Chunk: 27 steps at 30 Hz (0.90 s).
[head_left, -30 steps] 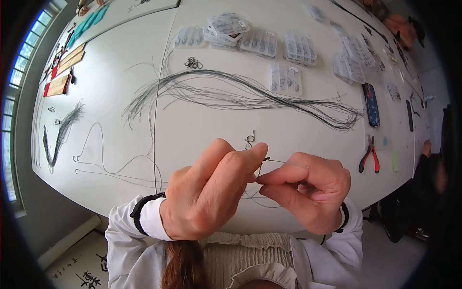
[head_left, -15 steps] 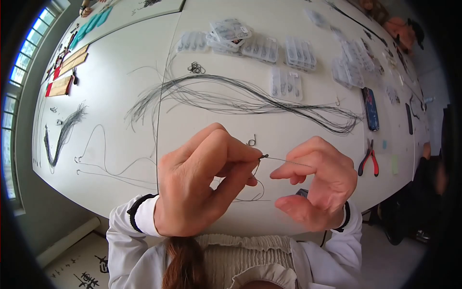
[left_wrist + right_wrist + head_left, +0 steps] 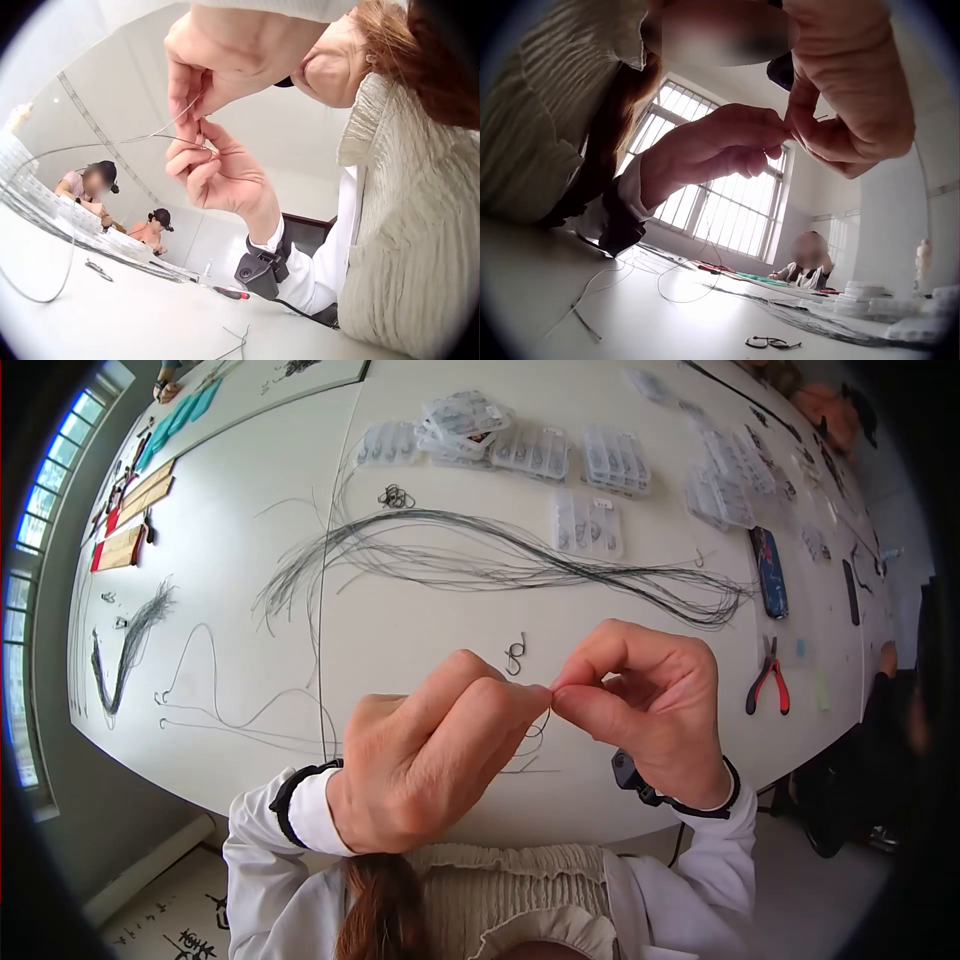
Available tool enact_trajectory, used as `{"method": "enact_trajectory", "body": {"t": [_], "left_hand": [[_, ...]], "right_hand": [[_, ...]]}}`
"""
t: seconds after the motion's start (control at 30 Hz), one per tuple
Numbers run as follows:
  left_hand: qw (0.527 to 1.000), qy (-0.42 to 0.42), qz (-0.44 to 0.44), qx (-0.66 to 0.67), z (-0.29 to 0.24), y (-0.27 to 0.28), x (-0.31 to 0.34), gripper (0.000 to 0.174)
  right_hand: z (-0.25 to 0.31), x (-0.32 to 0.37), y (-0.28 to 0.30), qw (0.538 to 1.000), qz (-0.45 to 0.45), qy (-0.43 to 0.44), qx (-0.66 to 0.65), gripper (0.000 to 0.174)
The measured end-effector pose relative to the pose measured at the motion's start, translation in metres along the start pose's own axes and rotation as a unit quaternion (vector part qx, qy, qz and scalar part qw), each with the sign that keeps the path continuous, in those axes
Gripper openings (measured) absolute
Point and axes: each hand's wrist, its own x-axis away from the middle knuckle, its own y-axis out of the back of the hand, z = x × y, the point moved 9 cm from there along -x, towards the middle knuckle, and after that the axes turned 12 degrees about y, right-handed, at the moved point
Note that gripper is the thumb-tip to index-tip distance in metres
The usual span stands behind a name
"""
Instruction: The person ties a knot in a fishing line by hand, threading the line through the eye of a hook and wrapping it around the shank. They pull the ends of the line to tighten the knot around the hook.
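Note:
My left hand (image 3: 435, 755) pinches thin grey fishing line (image 3: 112, 142) between thumb and fingers, its back turned up in the head view. Fingertip to fingertip with it, the right hand (image 3: 650, 705) holds the line between thumb and forefinger. The pinched spot itself is hidden by the fingers. A loop of the line hangs below the hands, seen in the right wrist view beside the left hand (image 3: 712, 146). Just beyond the fingertips, a few dark fish hooks (image 3: 516, 653) lie on the white table (image 3: 420, 650).
A long bundle of dark line (image 3: 480, 540) stretches across the table. Behind it stand clear hook boxes (image 3: 532, 452). At right lie red-handled pliers (image 3: 768, 678) and a dark blue case (image 3: 769, 575). Finished-looking hooked lines (image 3: 215, 680) lie at left. Other people (image 3: 90, 184) sit farther off.
The right hand opened away from the line half a second ago, then came back up to the left fingertips and pinched. A small dark piece at the left fingertips is now covered.

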Motion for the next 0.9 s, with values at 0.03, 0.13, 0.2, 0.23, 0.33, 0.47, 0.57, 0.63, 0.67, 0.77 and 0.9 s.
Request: {"method": "enact_trajectory", "body": {"t": [0.03, 0.13, 0.2, 0.23, 0.33, 0.47, 0.57, 0.63, 0.67, 0.77, 0.9], "left_hand": [[1.0, 0.001, 0.0, 0.0, 0.0, 0.0, 0.0, 0.017], [0.996, 0.062, 0.02, 0.056, 0.011, -0.002, -0.001, 0.016], [0.984, 0.106, 0.06, 0.134, 0.02, -0.006, -0.003, 0.014], [0.983, 0.107, 0.06, 0.134, 0.02, -0.007, -0.003, 0.014], [0.951, 0.159, 0.066, 0.255, 0.031, -0.01, -0.003, 0.011], [0.896, 0.234, 0.12, 0.359, 0.039, -0.019, -0.001, 0.008], [0.876, 0.254, 0.129, 0.389, 0.042, -0.022, 0.001, 0.008], [0.873, 0.252, 0.136, 0.395, 0.043, -0.022, 0.001, 0.008], [0.87, 0.259, 0.145, 0.394, 0.043, -0.023, 0.001, 0.008], [0.865, 0.274, 0.153, 0.392, 0.046, -0.026, 0.0, 0.009], [0.897, 0.263, 0.152, 0.321, 0.046, -0.021, -0.002, 0.01]], "right_hand": [[-0.001, 0.0, -0.001, 1.0, 0.004, -0.004, 0.003, 0.002], [-0.002, 0.001, -0.003, 1.0, -0.006, -0.016, -0.004, 0.002], [0.002, -0.001, -0.003, 0.999, -0.001, 0.024, 0.028, 0.003], [0.008, -0.001, -0.003, 0.996, 0.003, 0.066, 0.059, 0.004], [0.018, -0.001, -0.005, 0.984, 0.004, 0.131, 0.118, 0.008], [0.03, 0.0, -0.009, 0.958, -0.01, 0.204, 0.201, 0.015], [0.047, 0.005, -0.017, 0.897, 0.001, 0.292, 0.333, 0.021], [0.057, 0.011, -0.027, 0.825, 0.019, 0.375, 0.423, 0.026], [0.057, 0.011, -0.025, 0.825, 0.019, 0.375, 0.422, 0.026], [0.06, 0.013, -0.03, 0.785, 0.05, 0.417, 0.456, 0.021], [0.05, 0.0, -0.013, 0.902, 0.035, 0.309, 0.299, 0.024]]}}
